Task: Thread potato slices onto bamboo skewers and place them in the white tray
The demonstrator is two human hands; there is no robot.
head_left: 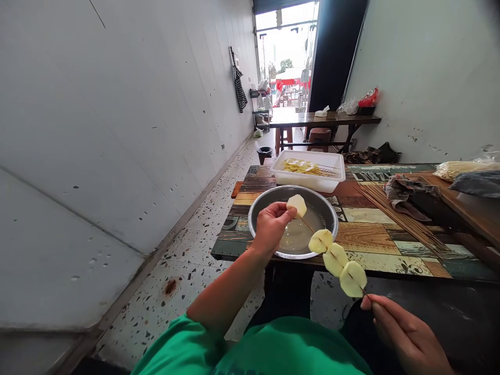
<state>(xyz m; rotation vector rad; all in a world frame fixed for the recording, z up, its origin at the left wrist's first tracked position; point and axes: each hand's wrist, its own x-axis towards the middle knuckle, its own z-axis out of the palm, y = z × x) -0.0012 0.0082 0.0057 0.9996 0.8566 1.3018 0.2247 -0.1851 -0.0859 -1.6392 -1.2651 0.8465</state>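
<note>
Over a metal bowl (332,245) of cloudy water, my left hand (271,224) pinches a pale potato slice (297,204) between thumb and fingers. My right hand (408,328), low at the right, grips the end of a thin wooden skewer (307,224). Three potato slices (335,259) are threaded along that skewer, overlapping a little. The skewer's far end reaches up to the slice in my left hand; whether its tip has entered that slice, I cannot tell.
Behind the bowl stands a white plastic tub (308,181) with skewered slices in it. Bare skewers (406,219) lie on the patchwork-patterned table (363,237) at right, beside a crumpled cloth (406,195). A white wall (117,130) runs along the left. Another table (324,121) stands farther back.
</note>
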